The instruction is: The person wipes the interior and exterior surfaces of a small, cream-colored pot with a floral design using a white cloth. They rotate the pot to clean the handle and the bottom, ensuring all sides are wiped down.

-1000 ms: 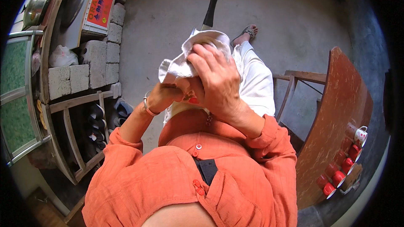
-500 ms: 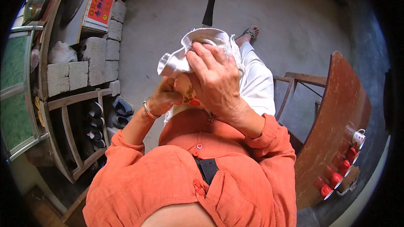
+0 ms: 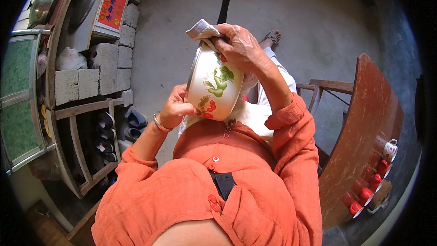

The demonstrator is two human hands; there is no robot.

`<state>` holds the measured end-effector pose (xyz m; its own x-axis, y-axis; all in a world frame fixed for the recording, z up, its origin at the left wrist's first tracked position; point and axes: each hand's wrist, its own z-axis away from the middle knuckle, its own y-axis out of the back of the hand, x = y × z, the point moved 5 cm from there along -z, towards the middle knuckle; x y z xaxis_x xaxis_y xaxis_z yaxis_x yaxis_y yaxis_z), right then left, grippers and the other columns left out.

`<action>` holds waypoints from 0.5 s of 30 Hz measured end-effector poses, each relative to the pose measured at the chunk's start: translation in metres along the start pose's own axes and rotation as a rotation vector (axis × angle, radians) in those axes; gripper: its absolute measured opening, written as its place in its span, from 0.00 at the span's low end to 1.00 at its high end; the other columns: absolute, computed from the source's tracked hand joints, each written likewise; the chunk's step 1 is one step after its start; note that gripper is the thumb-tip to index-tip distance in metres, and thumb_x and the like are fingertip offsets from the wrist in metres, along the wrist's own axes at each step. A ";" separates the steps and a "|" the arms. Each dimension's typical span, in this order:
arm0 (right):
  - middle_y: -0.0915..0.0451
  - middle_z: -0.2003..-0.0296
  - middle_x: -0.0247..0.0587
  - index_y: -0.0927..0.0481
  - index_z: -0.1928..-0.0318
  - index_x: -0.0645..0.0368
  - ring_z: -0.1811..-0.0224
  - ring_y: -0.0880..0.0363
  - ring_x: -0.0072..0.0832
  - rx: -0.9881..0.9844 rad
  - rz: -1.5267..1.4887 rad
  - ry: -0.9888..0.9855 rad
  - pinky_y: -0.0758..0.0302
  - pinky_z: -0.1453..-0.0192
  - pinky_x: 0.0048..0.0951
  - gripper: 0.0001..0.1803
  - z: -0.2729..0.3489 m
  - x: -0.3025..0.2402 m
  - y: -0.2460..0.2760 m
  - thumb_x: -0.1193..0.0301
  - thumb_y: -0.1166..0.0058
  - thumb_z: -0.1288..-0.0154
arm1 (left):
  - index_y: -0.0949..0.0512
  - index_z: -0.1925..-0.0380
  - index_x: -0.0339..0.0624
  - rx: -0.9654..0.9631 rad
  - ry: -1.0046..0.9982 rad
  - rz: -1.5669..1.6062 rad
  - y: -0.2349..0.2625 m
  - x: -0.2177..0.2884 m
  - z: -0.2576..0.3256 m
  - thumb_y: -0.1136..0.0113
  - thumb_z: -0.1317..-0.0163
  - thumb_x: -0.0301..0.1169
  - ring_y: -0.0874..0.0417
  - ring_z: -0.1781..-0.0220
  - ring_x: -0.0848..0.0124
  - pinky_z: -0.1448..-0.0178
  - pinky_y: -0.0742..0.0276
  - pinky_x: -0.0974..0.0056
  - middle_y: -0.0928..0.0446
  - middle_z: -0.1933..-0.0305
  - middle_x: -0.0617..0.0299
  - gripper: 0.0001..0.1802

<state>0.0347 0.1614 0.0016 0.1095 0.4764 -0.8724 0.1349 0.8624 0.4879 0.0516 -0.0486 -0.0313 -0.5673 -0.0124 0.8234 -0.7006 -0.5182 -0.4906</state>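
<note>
Head view: a cream, round pot painted with green and red fruit (image 3: 214, 84) is tilted on its side just above centre, its long black handle (image 3: 226, 1) pointing to twelve o'clock. The left hand (image 3: 175, 107) grips the rim at eight o'clock. The right hand (image 3: 241, 48), at one, pinches a folded white cloth (image 3: 202, 31) against the pot. Shiny red mugs (image 3: 366, 195) stand at four.

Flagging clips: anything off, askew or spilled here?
No spill or damage stands out. The floral pot is tipped sideways, but the left hand grips it and the right hand holds a cloth near its handle, so probably deliberate. Pale streaks mark the brown tabletop; wear or finish unclear.
</note>
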 end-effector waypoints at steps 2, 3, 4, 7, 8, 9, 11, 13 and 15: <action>0.17 0.66 0.46 0.18 0.63 0.57 0.61 0.19 0.46 0.001 0.056 -0.039 0.23 0.57 0.40 0.11 0.006 -0.009 0.004 0.65 0.49 0.38 | 0.25 0.53 0.31 0.151 0.074 -0.048 -0.013 0.021 -0.010 0.48 0.60 0.19 0.25 0.69 0.83 0.66 0.30 0.78 0.22 0.60 0.64 0.26; 0.18 0.66 0.46 0.18 0.62 0.58 0.61 0.20 0.45 0.066 0.117 0.036 0.24 0.57 0.40 0.10 0.012 -0.013 0.004 0.66 0.48 0.38 | 0.25 0.53 0.31 0.138 0.095 -0.011 -0.017 0.025 -0.018 0.49 0.61 0.19 0.24 0.68 0.82 0.65 0.28 0.77 0.22 0.60 0.63 0.27; 0.18 0.67 0.46 0.19 0.61 0.58 0.61 0.21 0.43 0.133 0.179 0.111 0.24 0.58 0.39 0.10 0.020 -0.018 0.003 0.67 0.48 0.38 | 0.25 0.53 0.31 0.124 0.116 0.024 -0.021 0.029 -0.028 0.50 0.62 0.19 0.23 0.67 0.80 0.64 0.27 0.77 0.22 0.60 0.62 0.28; 0.19 0.62 0.43 0.21 0.58 0.59 0.58 0.23 0.43 0.317 0.348 0.312 0.26 0.54 0.41 0.11 0.049 -0.044 0.001 0.71 0.44 0.43 | 0.25 0.53 0.32 0.077 0.039 -0.016 -0.027 0.043 -0.042 0.52 0.66 0.18 0.21 0.62 0.75 0.59 0.24 0.73 0.22 0.60 0.62 0.30; 0.20 0.60 0.43 0.21 0.57 0.59 0.56 0.23 0.43 0.363 0.369 0.367 0.27 0.53 0.41 0.13 0.060 -0.053 0.001 0.71 0.43 0.44 | 0.25 0.54 0.32 0.072 -0.018 -0.015 -0.024 0.037 -0.043 0.52 0.66 0.18 0.21 0.62 0.74 0.59 0.24 0.73 0.22 0.60 0.62 0.31; 0.20 0.58 0.43 0.21 0.56 0.59 0.55 0.23 0.44 0.408 0.389 0.422 0.28 0.51 0.42 0.14 0.069 -0.059 0.003 0.72 0.43 0.46 | 0.25 0.54 0.33 0.068 -0.075 -0.014 -0.023 0.034 -0.043 0.53 0.67 0.18 0.21 0.61 0.74 0.59 0.24 0.73 0.22 0.61 0.63 0.31; 0.20 0.55 0.43 0.21 0.57 0.58 0.51 0.25 0.42 0.478 0.375 0.458 0.30 0.47 0.42 0.16 0.078 -0.047 0.002 0.74 0.42 0.49 | 0.24 0.54 0.34 0.166 0.029 -0.097 -0.019 0.023 -0.036 0.52 0.63 0.18 0.22 0.59 0.76 0.56 0.26 0.74 0.22 0.60 0.66 0.29; 0.21 0.54 0.41 0.20 0.58 0.56 0.49 0.25 0.39 0.522 0.354 0.510 0.30 0.49 0.41 0.16 0.082 -0.028 0.008 0.73 0.41 0.52 | 0.25 0.52 0.33 0.047 -0.120 0.003 -0.017 0.011 -0.043 0.53 0.61 0.17 0.24 0.63 0.80 0.62 0.28 0.76 0.22 0.60 0.68 0.28; 0.22 0.55 0.44 0.20 0.59 0.58 0.51 0.26 0.40 0.629 0.091 0.395 0.31 0.46 0.38 0.13 0.079 -0.001 0.013 0.76 0.44 0.49 | 0.26 0.51 0.31 0.020 -0.115 0.024 -0.030 0.018 -0.048 0.55 0.59 0.16 0.27 0.68 0.85 0.70 0.32 0.78 0.21 0.60 0.69 0.29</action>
<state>0.1142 0.1592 0.0110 -0.1984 0.6693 -0.7160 0.6930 0.6124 0.3804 0.0417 0.0077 -0.0156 -0.5294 -0.1225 0.8395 -0.6783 -0.5333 -0.5055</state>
